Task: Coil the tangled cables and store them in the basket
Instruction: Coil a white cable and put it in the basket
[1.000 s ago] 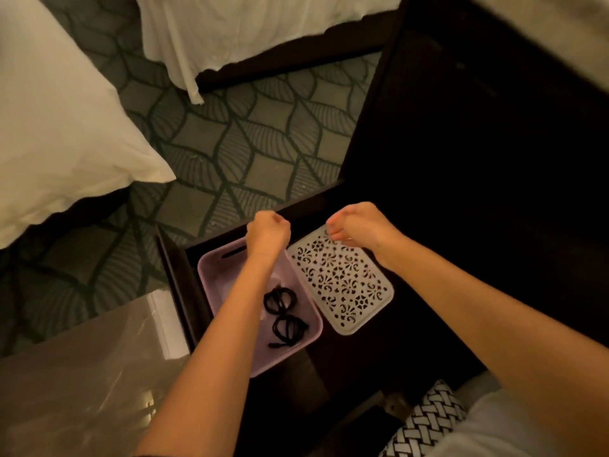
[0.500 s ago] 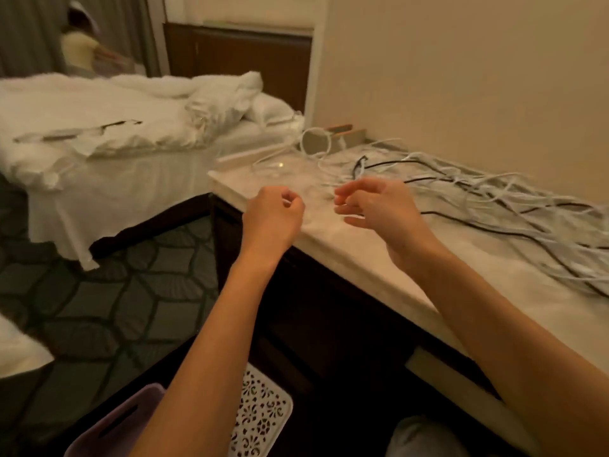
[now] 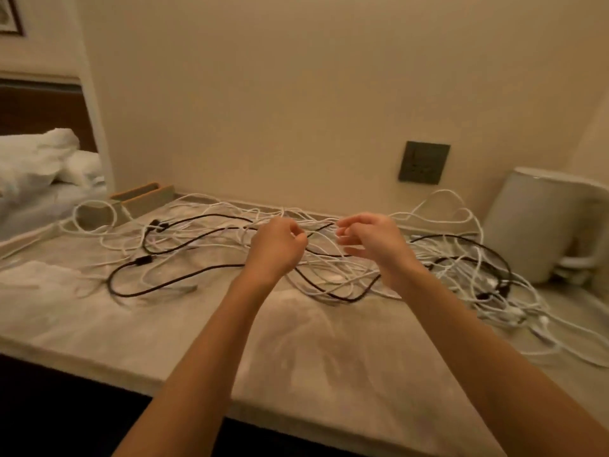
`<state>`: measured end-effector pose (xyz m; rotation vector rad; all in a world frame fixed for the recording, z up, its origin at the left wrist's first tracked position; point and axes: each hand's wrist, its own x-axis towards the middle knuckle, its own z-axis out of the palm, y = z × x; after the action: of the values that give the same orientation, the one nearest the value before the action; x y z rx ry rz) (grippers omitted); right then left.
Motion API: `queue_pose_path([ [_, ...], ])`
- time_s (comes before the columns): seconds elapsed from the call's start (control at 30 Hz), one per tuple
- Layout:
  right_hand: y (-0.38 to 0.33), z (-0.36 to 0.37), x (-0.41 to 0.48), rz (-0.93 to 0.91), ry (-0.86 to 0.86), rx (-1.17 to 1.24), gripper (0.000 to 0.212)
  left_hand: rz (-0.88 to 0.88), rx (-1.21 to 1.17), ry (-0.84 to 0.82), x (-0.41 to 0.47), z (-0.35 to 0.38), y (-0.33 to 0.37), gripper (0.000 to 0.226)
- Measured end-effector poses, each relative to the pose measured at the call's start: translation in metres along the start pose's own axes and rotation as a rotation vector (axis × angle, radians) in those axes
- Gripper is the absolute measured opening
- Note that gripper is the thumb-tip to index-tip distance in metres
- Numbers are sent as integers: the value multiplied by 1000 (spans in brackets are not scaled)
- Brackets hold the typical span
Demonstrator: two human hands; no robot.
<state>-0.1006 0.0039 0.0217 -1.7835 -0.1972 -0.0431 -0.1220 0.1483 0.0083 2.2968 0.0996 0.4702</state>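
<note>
**Both grips poised over the cable tangle**

The tangled cables (image 3: 333, 275) lie spread across the back half of the pale stone bench (image 3: 296, 351), running from a small wooden holder (image 3: 145, 196) at its left end almost to a pale kettle (image 3: 540, 232) at its right. Most of the strands are white. A few black ones thread through them, and one black cable (image 3: 144, 259) loops out alone toward the bench's front left. The heap is thickest on the right, just in front of the kettle, where white loops rise against the wall below a dark wall socket (image 3: 423, 163).

Two bare forearms reach in from the lower edge, and both hands are over the middle of the tangle, near each other but apart. The left grip (image 3: 275, 249) is curled into a loose fist, the thumb resting by the forefinger, and no strand shows inside it. The right grip (image 3: 372, 245) is half open, its fingers (image 3: 344, 230) relaxed, slightly bent and pointing toward the left hand, with nothing visibly held. Strands pass behind both hands, and whether any fingertip touches one cannot be told.

Beyond the bench's left end is a bed (image 3: 39, 159) with rumpled white bedding.
</note>
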Motion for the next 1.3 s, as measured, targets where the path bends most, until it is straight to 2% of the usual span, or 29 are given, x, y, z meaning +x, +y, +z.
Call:
queue_pose_path([
  [0.1,14,-51,15,62,98,-13,27,81,14,-120,9,33,27,22],
  [0.2,29,-94,27,98,210,-9,22,129,17,-164,22,65,50,27],
  [0.37,47,-138,45,156,332,68,14,139,-32,-243,41,109,82,53],
  [0.47,52,-151,56,173,408,152,14,212,-77,-241,49,122,94,43],
  [0.53,57,-160,66,148,470,146,36,265,-69,-250,53,126,99,27],
  [0.57,58,-164,70,133,472,118,45,292,-77,-270,55,126,101,23],
  [0.63,58,-171,74,129,429,34,50,332,-104,-280,59,123,103,23],
  [0.73,60,-182,81,115,396,-203,33,317,-109,-160,68,118,102,23],
  [0.87,59,-184,91,-75,413,-542,19,310,254,-32,79,116,98,22],
  [0.97,37,-178,91,-224,340,-644,18,467,330,-150,75,116,116,30],
  [1.03,27,-175,96,-286,361,-665,19,567,336,-232,72,114,132,28],
  [1.1,19,-176,99,-329,414,-680,19,571,310,-165,76,112,139,24],
  [1.2,15,-181,101,-372,538,-795,22,483,227,48,90,103,133,30],
  [1.3,17,-191,105,-223,521,-942,24,339,211,208,99,91,121,29],
])
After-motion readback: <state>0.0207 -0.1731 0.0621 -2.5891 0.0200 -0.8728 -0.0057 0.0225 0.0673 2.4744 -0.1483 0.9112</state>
